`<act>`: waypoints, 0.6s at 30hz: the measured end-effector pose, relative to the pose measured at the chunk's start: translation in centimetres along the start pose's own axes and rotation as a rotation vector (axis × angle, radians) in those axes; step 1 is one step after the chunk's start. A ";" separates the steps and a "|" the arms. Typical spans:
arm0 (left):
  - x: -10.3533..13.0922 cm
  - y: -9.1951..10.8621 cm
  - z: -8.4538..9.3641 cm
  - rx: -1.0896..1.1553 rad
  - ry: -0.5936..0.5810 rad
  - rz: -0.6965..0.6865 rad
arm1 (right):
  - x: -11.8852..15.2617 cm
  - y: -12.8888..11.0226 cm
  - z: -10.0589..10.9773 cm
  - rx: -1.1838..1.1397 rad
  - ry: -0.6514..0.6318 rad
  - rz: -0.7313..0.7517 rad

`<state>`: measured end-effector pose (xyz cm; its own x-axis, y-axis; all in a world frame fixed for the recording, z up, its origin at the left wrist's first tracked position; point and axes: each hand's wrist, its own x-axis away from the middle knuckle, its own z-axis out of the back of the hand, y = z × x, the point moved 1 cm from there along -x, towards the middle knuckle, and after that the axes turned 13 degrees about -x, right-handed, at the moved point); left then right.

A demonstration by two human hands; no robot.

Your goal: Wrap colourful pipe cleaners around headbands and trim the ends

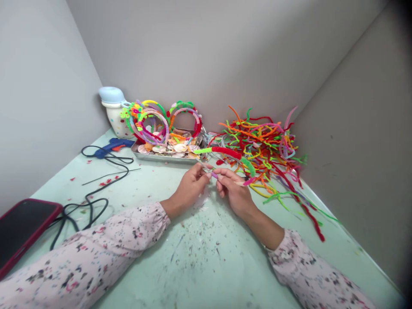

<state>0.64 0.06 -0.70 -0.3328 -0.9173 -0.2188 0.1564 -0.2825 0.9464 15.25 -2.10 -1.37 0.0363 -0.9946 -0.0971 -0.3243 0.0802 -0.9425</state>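
Both hands meet over the middle of the table around a curved headband (227, 152) wrapped in fuzzy pipe cleaner. Its bands run lime, red, green and magenta, with a pale stretch near my right fingers. My left hand (192, 186) is closed, thumb and fingers pinching the thin end of the headband. With thumb and forefinger my right hand (234, 189) pinches the same band, where a short purple pipe cleaner (214, 175) shows between the two hands. The fingertips partly hide how the purple piece lies on the band.
Behind, a metal tray (161, 159) holds shells and finished-looking headbands (154, 124). A pipe-cleaner heap (260, 137) spreads at the right, strands trailing forward. A blue glue gun (114, 146), black cord (92, 206), blue-lidded cup (114, 111) and red-cased phone (25, 227) are at left.
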 end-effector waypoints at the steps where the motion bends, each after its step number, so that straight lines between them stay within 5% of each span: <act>1: 0.0 0.0 0.0 -0.005 -0.015 -0.006 | 0.0 0.0 0.0 -0.004 -0.007 0.000; 18: -0.1 -0.4 -0.2 -0.108 0.001 0.025 | 0.4 -0.2 -0.6 0.066 0.029 0.120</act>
<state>0.81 0.25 -1.12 -0.3267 -0.9246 -0.1961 0.2643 -0.2885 0.9203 14.74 -2.58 -1.01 -0.0263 -0.9791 -0.2018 -0.2617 0.2016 -0.9439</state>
